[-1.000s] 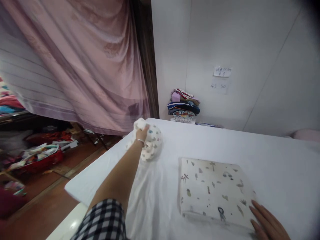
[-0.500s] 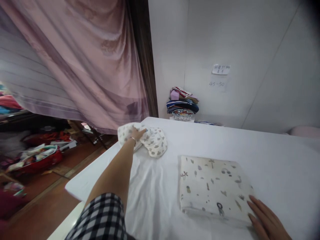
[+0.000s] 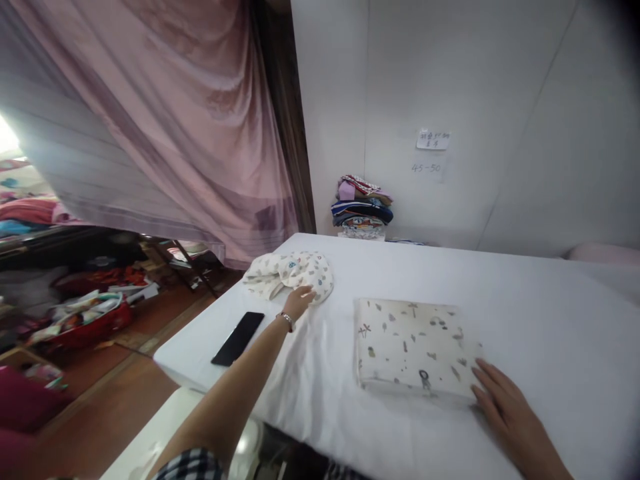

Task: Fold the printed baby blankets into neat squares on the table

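Note:
My left hand (image 3: pixel 299 301) reaches out over the table, its fingers stretched and touching the near edge of a small white printed cloth (image 3: pixel 260 275). That cloth lies loosely bunched, with rounded edges like a bib, near the far left corner. My right hand (image 3: pixel 505 403) lies open, fingertips on the right edge of a folded white cloth (image 3: pixel 405 347). Small plants, animals and a rainbow are printed on this flat, squared bundle. A black phone (image 3: pixel 239 339) lies left of my left forearm.
The white-covered table (image 3: pixel 530 300) runs up to a pale wall with paper notes (image 3: pixel 433 139). A stack of folded clothes (image 3: pixel 363 210) stands behind its far edge. A pink curtain (image 3: pixel 200 133) hangs at left, above a red basket (image 3: pixel 95 327) on the floor.
My left hand has let the bunched printed cloth down at the far left and drawn back to its near edge. The phone has come into view. My right hand stays on the folded cloth.

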Motion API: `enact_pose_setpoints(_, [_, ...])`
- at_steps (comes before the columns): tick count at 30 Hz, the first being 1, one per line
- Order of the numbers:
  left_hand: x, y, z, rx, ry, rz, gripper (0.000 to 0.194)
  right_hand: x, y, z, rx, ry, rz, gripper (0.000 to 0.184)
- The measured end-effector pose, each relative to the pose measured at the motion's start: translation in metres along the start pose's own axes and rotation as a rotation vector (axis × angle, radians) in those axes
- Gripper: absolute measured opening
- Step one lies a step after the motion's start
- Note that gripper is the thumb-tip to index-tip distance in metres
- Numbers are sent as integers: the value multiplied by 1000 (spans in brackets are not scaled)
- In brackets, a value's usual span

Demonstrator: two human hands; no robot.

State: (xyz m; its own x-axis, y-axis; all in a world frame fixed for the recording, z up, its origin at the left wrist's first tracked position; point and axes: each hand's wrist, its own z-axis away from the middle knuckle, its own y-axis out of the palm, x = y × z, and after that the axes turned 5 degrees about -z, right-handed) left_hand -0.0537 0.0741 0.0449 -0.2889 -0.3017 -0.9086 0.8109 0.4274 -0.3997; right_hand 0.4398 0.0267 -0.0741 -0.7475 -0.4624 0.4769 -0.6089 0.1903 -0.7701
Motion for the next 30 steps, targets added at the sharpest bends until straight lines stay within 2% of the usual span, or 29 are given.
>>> enact_pose_setpoints(5, [15,59,70,227,-118,15,41,26,-16,-9,25,151,-202,46])
enact_pose_setpoints(8, [20,85,105,325,-155,43,49,39,-30,-16,-26,420,-384,49])
enact_pose_setpoints(11, [17,99,124,332,-176,45,59,41,-42,-23,-35,676,-462,57])
enact_pose_setpoints(13, [12,102,131,352,-217,23,58,36,-48,-27,21,739,-464,60])
enact_pose_setpoints(15, [7,102,137,421,-255,-23,49,31,-50,-32,68,762,-466,62])
enact_pose_setpoints(18, [-1,102,143,499,-241,-45,42,29,-53,-40,120,842,-495,67])
enact_pose_setpoints(23, [-9,102,141,425,-174,228,44,44,-59,-46,172,923,-737,76])
enact_pose_setpoints(27, [-5,97,133,338,-300,248,33,60,-58,-35,179,900,-895,76])
enact_pose_setpoints(30, [2,90,133,360,-369,215,33,64,-55,-26,153,898,-930,73])
